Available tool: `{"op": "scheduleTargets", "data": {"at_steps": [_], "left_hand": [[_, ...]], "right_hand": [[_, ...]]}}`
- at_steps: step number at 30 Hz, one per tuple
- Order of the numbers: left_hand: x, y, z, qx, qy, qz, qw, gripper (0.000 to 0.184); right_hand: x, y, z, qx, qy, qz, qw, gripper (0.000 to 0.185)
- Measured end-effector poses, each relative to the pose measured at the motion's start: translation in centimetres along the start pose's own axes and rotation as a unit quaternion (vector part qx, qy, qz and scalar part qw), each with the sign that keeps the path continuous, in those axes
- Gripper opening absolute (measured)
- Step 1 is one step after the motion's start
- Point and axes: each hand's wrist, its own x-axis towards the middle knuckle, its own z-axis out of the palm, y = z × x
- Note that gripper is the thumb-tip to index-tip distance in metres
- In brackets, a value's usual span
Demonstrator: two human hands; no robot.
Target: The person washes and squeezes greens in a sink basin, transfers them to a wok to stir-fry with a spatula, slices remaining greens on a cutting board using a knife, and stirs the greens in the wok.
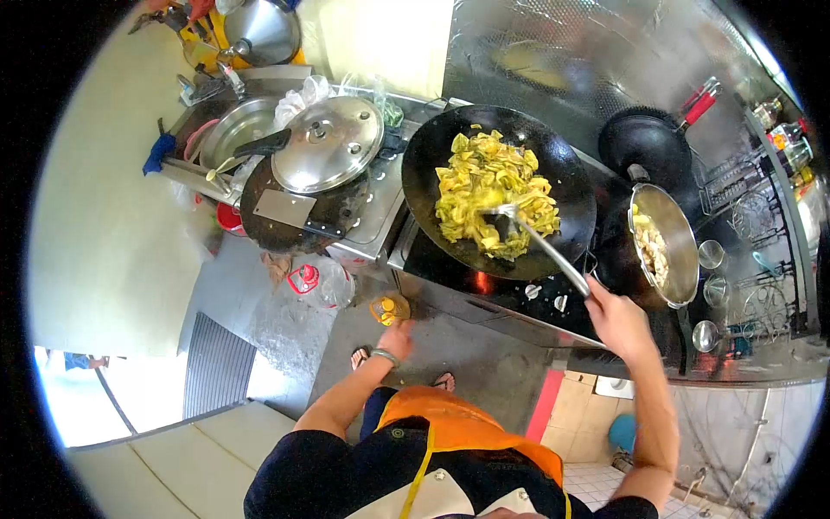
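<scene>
My right hand (619, 322) is wrapped round the metal handle of a spatula (553, 253). The spatula's head is among yellow-green sliced vegetables (494, 190) in a large black wok (566, 173) on the stove. My left hand (397, 341) hangs low over the floor, in front of the stove, near an oil bottle (389, 309) with a yellow cap; its fingers are too blurred to read, and no contact with the bottle can be made out.
Left of the wok, a cleaver (285, 208) lies on a round board (259, 227) beside a steel lid (328, 143). On the right are a metal pot (683, 221) with pale pieces and a black pan (644, 143). A large clear bottle (324, 284) stands on the floor.
</scene>
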Motion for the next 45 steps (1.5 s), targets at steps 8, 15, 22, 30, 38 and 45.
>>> {"op": "scheduleTargets", "data": {"at_steps": [8, 15, 22, 30, 38, 45], "left_hand": [[-4.6, -19.5, -5.0, 0.015, 0.060, -0.083, 0.995, 0.040], [-5.6, -32.2, -8.3, 0.072, -0.032, -0.164, 0.983, 0.039], [-2.4, -35.1, -10.8, 0.080, -0.044, -0.090, 0.992, 0.038], [-6.9, -38.8, -11.4, 0.134, -0.096, -0.180, 0.970, 0.035], [-8.6, -38.6, -12.1, 0.085, -0.095, -0.226, 0.966, 0.035], [-12.7, -40.8, -10.6, 0.022, -0.131, -0.261, 0.956, 0.033]], "right_hand": [[5.4, -3.3, 3.6, 0.294, 0.069, 0.087, 0.949, 0.040], [-0.2, -11.9, 1.4, 0.092, -0.001, 0.055, 0.994, 0.048], [5.2, -13.1, 2.3, 0.009, 0.056, 0.102, 0.993, 0.043], [0.1, -14.9, -1.3, -0.019, 0.044, 0.087, 0.995, 0.041], [0.8, -13.5, -5.4, -0.080, 0.026, 0.106, 0.991, 0.030], [2.8, -10.3, -13.7, -0.361, 0.159, -0.084, 0.915, 0.025]]}}
